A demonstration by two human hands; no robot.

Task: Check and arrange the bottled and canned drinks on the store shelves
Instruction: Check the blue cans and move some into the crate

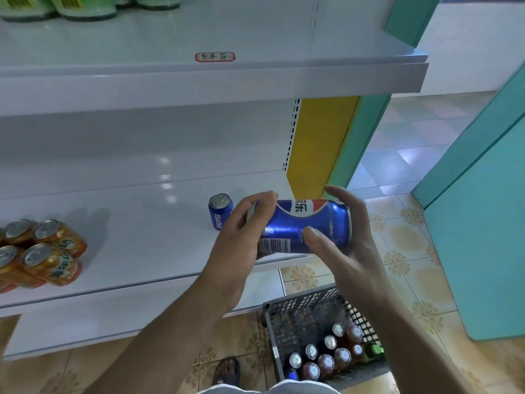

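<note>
A blue Pepsi can (308,223) lies sideways in the air between both hands, in front of the white middle shelf (136,231). My left hand (244,234) grips its left end with curled fingers. My right hand (341,237) cups the right end, thumb laid across the can's body. A second blue Pepsi can (220,210) stands upright on the shelf just left of my left hand. Several orange cans (45,251) stand grouped at the shelf's left edge. Green bottles (71,7) stand on the upper shelf at top left.
A grey plastic basket (301,305) sits on the tiled floor below my right arm, holding several cans and bottles (326,356). A red-bordered label (215,56) is stuck on the upper shelf. Teal and yellow panels (321,146) close the shelf's right end. A sandalled foot (227,371) is at the bottom.
</note>
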